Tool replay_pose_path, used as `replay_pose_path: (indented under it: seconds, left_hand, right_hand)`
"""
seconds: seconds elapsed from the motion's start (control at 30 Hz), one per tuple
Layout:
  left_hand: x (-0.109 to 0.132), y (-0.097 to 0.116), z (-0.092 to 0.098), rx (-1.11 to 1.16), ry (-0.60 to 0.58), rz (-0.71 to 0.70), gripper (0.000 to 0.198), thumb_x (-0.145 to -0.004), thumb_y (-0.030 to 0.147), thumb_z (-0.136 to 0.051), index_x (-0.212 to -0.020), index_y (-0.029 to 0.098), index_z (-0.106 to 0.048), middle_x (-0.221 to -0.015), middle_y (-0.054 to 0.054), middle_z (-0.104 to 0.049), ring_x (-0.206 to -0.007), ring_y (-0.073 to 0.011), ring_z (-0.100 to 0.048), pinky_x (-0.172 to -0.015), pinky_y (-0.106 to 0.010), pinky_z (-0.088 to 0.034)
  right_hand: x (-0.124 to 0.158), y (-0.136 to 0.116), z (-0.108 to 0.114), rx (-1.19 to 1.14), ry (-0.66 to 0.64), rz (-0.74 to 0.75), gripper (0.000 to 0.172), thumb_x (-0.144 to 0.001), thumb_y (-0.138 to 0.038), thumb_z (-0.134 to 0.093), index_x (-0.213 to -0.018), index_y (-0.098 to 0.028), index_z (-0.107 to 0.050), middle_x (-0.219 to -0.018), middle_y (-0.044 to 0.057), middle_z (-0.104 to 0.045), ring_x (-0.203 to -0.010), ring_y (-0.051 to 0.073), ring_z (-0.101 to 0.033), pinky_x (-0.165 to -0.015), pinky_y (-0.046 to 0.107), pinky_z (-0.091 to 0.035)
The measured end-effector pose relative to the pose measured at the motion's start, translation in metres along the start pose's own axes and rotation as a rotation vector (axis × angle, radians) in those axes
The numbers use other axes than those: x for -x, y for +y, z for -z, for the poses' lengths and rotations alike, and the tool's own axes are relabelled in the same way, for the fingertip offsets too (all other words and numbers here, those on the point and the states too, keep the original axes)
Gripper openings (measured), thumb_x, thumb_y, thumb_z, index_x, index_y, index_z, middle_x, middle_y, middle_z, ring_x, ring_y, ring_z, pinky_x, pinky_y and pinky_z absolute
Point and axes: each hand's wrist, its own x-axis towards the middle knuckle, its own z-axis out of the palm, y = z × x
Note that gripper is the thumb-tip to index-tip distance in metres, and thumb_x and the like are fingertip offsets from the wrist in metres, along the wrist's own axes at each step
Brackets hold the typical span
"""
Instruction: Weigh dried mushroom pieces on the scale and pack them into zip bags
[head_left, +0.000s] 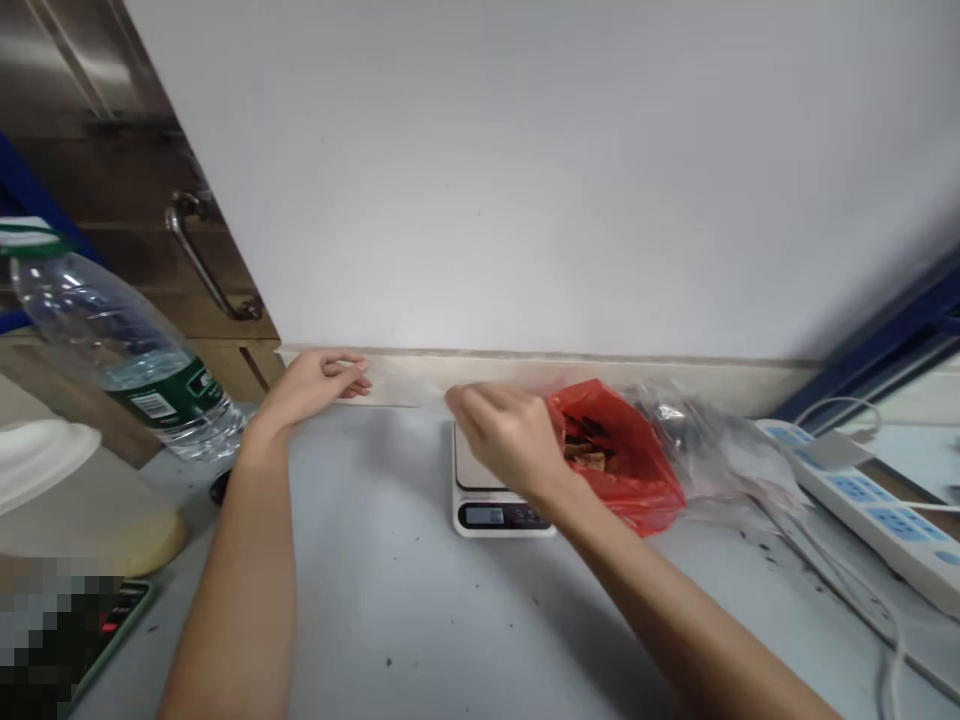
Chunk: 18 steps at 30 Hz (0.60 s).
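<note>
A thin clear plastic bag (pixel 409 385) stretches faintly between my two hands, above the back of the table. My left hand (pixel 324 382) is closed at its left end, with thumb and fingers together. My right hand (pixel 504 425) pinches the other end; motion blurs its fingers. Beneath the right hand is a white kitchen scale (pixel 469 475) with a lit display, its plate partly covered by that hand. Close by on the right, a red plastic bag (pixel 637 480) lies open, showing brown dried pieces (pixel 589 455) inside.
Clear plastic bags (pixel 720 450) lie beside the red one. A power strip (pixel 862 490) and cables run along the right. At left are a large water bottle (pixel 169 390), a white-lidded container (pixel 67 490) and a phone (pixel 112 625). A wall (pixel 480 200) rises behind the table.
</note>
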Motion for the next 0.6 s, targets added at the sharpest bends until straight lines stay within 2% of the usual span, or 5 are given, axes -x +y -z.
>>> replay_pose_path:
  seconds: [0.07, 0.13, 0.27, 0.43, 0.6]
  left_hand:
    - [-0.005, -0.011, 0.007, -0.015, 0.059, 0.003, 0.029, -0.065, 0.043, -0.080, -0.079, 0.021, -0.066, -0.059, -0.001, -0.071, -0.070, -0.0224, -0.075, -0.075, -0.033, -0.060]
    - [-0.009, -0.019, 0.010, -0.026, 0.047, -0.001, 0.026, -0.066, 0.042, -0.078, -0.078, 0.022, -0.065, -0.057, 0.000, -0.069, -0.065, -0.0205, -0.073, -0.071, -0.031, -0.059]
    - [-0.008, -0.026, 0.004, -0.055, -0.157, 0.014, 0.025, -0.061, 0.042, -0.081, -0.073, 0.023, -0.072, -0.062, -0.004, -0.073, -0.061, -0.0198, -0.071, -0.062, -0.028, -0.057]
    - [-0.004, -0.033, -0.017, -0.179, -0.449, 0.075, 0.034, -0.053, 0.044, -0.080, -0.079, 0.024, -0.080, -0.071, -0.005, -0.078, -0.067, -0.0222, -0.073, -0.056, -0.026, -0.056]
    - [-0.010, -0.042, -0.031, -0.365, -0.529, 0.041, 0.035, -0.056, 0.045, -0.074, -0.083, 0.025, -0.082, -0.082, -0.007, -0.081, -0.074, -0.0234, -0.074, -0.056, -0.024, -0.052]
  right_hand:
    - [0.002, -0.022, -0.017, 0.133, -0.165, 0.180, 0.027, -0.094, -0.003, -0.051, -0.098, -0.020, -0.072, -0.092, 0.007, -0.078, -0.075, 0.016, -0.067, -0.053, 0.024, -0.041]
    - [0.007, -0.041, -0.031, 0.195, -0.350, 0.288, 0.026, -0.093, -0.001, -0.052, -0.097, -0.017, -0.072, -0.090, 0.009, -0.076, -0.080, 0.019, -0.067, -0.057, 0.026, -0.045]
    - [0.019, -0.064, -0.048, 0.178, -0.661, 0.326, 0.024, -0.094, -0.001, -0.053, -0.095, -0.014, -0.073, -0.087, 0.013, -0.075, -0.084, 0.023, -0.068, -0.060, 0.029, -0.052]
    - [0.027, -0.064, -0.050, 0.085, -0.768, 0.272, 0.021, -0.100, -0.012, -0.053, -0.102, -0.012, -0.073, -0.095, 0.015, -0.075, -0.091, 0.025, -0.070, -0.066, 0.032, -0.057]
    - [0.022, -0.039, -0.023, -0.183, -0.784, 0.263, 0.021, -0.097, -0.023, -0.063, -0.113, -0.015, -0.074, -0.108, 0.011, -0.077, -0.100, 0.024, -0.071, -0.082, 0.034, -0.057]
